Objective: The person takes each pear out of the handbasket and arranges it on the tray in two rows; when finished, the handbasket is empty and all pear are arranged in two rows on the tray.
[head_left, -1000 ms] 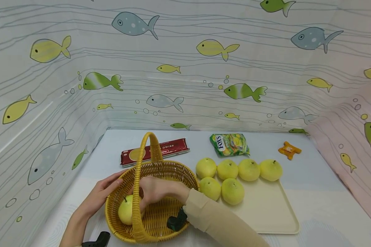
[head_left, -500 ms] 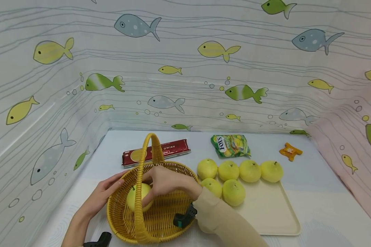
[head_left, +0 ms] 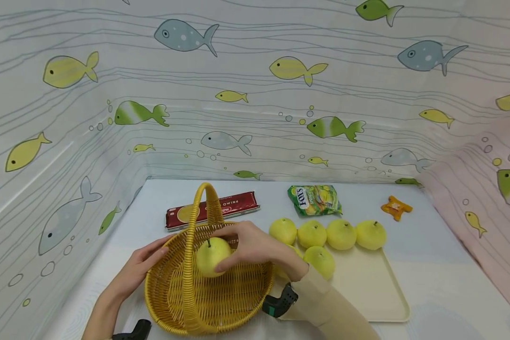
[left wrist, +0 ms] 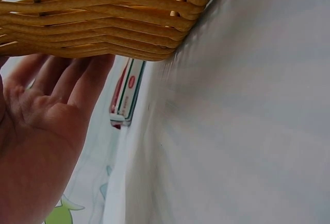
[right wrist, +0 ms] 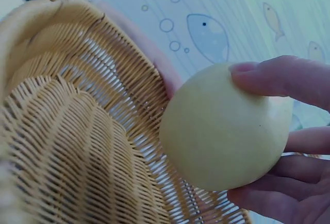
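Note:
My right hand (head_left: 255,243) holds a round yellow pear (head_left: 210,259), its stem up, inside the yellow wicker basket (head_left: 159,283). In the right wrist view the thumb lies on one side of the pear (right wrist: 216,131) and curled fingers on the other; the basket's woven wall lies behind it. My left hand (head_left: 138,267) touches the left side of the basket near its rim. Fairly straight fingers of the left hand (left wrist: 49,116) reach up against the outside of the basket (left wrist: 98,20) in the left wrist view, their tips hidden. No other fruit shows in the basket.
Right of the basket, several yellow pears (head_left: 342,234) sit in rows on a cream tray (head_left: 365,288). A red biscuit pack (head_left: 238,203) lies behind the basket handle (head_left: 189,264). A green candy bag (head_left: 316,199) and a small orange packet (head_left: 396,208) are at the back.
My right hand has moved the pear rightward and upward from the left part of the basket, past the handle towards the middle. My left hand stays at the basket's side.

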`<move>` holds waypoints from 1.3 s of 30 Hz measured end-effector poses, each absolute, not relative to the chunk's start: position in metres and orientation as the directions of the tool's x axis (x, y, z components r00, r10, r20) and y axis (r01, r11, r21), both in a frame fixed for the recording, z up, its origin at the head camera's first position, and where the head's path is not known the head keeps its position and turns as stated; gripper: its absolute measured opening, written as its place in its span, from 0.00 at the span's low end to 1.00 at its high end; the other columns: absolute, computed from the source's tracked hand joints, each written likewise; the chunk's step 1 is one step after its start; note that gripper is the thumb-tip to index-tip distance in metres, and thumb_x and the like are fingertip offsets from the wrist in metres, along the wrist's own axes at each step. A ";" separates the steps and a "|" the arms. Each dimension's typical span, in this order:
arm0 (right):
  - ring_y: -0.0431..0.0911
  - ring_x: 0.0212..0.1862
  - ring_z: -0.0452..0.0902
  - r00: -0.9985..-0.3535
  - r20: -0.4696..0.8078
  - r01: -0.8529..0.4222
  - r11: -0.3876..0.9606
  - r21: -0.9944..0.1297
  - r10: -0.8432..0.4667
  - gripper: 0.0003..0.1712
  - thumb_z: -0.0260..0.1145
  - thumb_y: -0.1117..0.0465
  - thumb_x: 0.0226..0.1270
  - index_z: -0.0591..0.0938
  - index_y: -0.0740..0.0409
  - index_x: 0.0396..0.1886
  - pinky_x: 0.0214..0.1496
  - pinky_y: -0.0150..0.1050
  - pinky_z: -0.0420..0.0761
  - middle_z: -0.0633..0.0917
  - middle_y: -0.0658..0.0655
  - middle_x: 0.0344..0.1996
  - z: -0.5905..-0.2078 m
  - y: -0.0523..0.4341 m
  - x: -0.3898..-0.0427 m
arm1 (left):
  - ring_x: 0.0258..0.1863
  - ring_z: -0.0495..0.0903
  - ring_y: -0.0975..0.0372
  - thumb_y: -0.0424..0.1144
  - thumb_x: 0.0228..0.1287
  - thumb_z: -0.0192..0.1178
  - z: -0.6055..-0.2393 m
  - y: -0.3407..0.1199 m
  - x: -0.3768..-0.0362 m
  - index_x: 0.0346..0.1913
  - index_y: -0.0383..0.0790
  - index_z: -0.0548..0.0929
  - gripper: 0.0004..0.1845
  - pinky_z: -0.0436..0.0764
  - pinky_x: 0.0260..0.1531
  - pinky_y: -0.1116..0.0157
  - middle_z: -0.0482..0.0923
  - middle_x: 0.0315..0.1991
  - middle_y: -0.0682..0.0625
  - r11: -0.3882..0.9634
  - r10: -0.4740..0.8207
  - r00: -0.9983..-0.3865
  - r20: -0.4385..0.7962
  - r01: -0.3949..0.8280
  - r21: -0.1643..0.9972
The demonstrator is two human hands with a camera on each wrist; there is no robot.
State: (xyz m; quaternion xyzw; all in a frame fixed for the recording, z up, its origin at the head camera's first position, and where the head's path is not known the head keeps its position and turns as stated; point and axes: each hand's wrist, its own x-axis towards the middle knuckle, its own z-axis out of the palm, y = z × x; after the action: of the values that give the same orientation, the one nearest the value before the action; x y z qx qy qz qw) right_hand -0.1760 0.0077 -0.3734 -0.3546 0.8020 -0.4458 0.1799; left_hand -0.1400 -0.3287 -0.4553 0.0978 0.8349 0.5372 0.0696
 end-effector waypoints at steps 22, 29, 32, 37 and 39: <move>0.38 0.53 0.80 -0.746 0.133 -0.384 0.259 -0.886 -0.652 0.39 0.81 0.52 0.50 0.80 0.48 0.64 0.55 0.34 0.81 0.84 0.47 0.55 -0.383 0.058 -0.158 | 0.61 0.67 0.84 0.45 0.81 0.46 -0.455 -0.328 -0.140 0.75 0.40 0.67 0.25 0.69 0.55 0.82 0.70 0.70 0.52 0.396 0.245 -0.970 -0.004 0.096 0.913; 0.44 0.55 0.82 -0.790 0.128 -0.332 0.242 -0.912 -0.600 0.41 0.81 0.54 0.50 0.79 0.56 0.66 0.55 0.35 0.82 0.83 0.51 0.57 -0.385 0.073 -0.153 | 0.61 0.67 0.84 0.45 0.81 0.46 -0.455 -0.328 -0.141 0.75 0.40 0.67 0.25 0.69 0.55 0.82 0.70 0.70 0.49 0.395 0.248 -0.969 -0.006 0.096 0.914; 0.46 0.57 0.81 -0.798 0.136 -0.333 0.243 -0.911 -0.587 0.41 0.81 0.54 0.51 0.78 0.56 0.66 0.57 0.37 0.82 0.83 0.50 0.58 -0.386 0.079 -0.153 | 0.62 0.67 0.84 0.44 0.81 0.46 -0.455 -0.329 -0.140 0.75 0.39 0.66 0.25 0.70 0.55 0.82 0.70 0.70 0.52 0.385 0.257 -0.966 0.002 0.104 0.917; 0.46 0.60 0.79 -0.805 0.156 -0.346 0.239 -0.908 -0.573 0.41 0.81 0.54 0.51 0.78 0.55 0.66 0.59 0.37 0.80 0.82 0.49 0.60 -0.387 0.091 -0.150 | 0.62 0.67 0.83 0.43 0.82 0.45 -0.455 -0.329 -0.140 0.75 0.39 0.66 0.25 0.70 0.55 0.82 0.71 0.69 0.55 0.376 0.267 -0.964 0.012 0.116 0.919; 0.46 0.61 0.79 -0.809 0.159 -0.343 0.235 -0.909 -0.566 0.40 0.81 0.54 0.52 0.79 0.53 0.66 0.59 0.37 0.80 0.81 0.49 0.60 -0.386 0.096 -0.149 | 0.62 0.67 0.83 0.43 0.82 0.45 -0.455 -0.329 -0.140 0.75 0.39 0.65 0.25 0.70 0.56 0.82 0.71 0.69 0.57 0.373 0.269 -0.963 0.016 0.120 0.920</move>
State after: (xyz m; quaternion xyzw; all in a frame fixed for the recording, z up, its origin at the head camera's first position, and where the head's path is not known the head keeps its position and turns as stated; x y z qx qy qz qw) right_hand -0.1488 0.0960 -0.3863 -0.2916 0.7792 -0.5454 0.1020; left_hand -0.1398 -0.3290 -0.4551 0.1177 0.8259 0.5472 0.0684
